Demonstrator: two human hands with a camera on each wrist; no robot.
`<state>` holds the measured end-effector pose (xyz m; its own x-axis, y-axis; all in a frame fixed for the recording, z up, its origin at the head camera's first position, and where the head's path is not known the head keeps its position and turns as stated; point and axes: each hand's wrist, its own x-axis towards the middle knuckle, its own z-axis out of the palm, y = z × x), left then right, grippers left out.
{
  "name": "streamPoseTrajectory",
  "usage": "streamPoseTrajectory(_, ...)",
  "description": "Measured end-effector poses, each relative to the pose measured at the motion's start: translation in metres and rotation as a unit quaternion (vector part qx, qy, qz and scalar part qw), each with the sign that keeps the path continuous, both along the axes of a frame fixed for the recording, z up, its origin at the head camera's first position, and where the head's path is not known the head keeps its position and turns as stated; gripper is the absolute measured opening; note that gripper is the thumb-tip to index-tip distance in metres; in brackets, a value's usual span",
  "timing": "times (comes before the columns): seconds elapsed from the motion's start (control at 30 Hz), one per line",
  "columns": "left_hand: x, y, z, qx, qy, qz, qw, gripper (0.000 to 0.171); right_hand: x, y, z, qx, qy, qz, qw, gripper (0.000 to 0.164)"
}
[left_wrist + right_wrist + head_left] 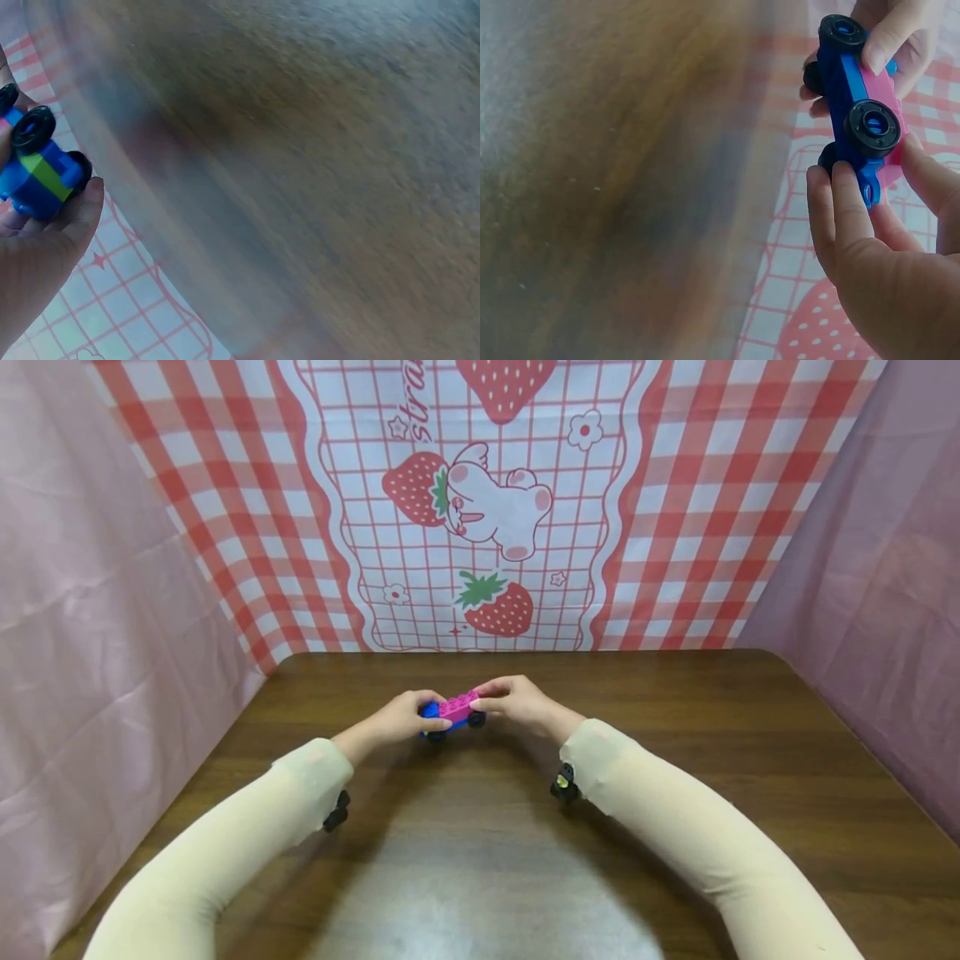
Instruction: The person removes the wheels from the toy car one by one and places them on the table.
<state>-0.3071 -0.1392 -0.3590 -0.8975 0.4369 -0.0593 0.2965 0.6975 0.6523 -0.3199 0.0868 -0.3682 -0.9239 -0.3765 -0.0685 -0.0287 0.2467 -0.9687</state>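
Left hand (402, 717) grips one end and right hand (522, 703) the other of a blue toy car (847, 81) over the worktop (480, 835), apparently seating its pink brick (458, 705), which would next call for even pressure.

Left hand (399, 718), extended forward, pinches; right hand (521, 702), angled toward it, also pinches.

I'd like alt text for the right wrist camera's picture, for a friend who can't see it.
A left hand and a right hand hold a blue-and-pink toy car with black wheels at upper right. A blurred brown table fills the left side, and a red-and-white cloth with a strawberry print shows behind the hands.
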Motion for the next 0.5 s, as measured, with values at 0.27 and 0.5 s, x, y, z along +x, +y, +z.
streamPoseTrajectory(0.27, -0.003, 0.022, 0.005, 0.049, 0.009, -0.015, 0.9986, 0.041, 0.002, 0.014, 0.014, -0.006, 0.006, 0.002, 1.000, 0.038)
streamPoseTrajectory(0.5, 0.000, 0.035, 0.015, 0.057, 0.002, -0.025, 0.9980, 0.038, 0.003, 0.031, 0.025, -0.001, -0.009, -0.005, 1.000, 0.038)
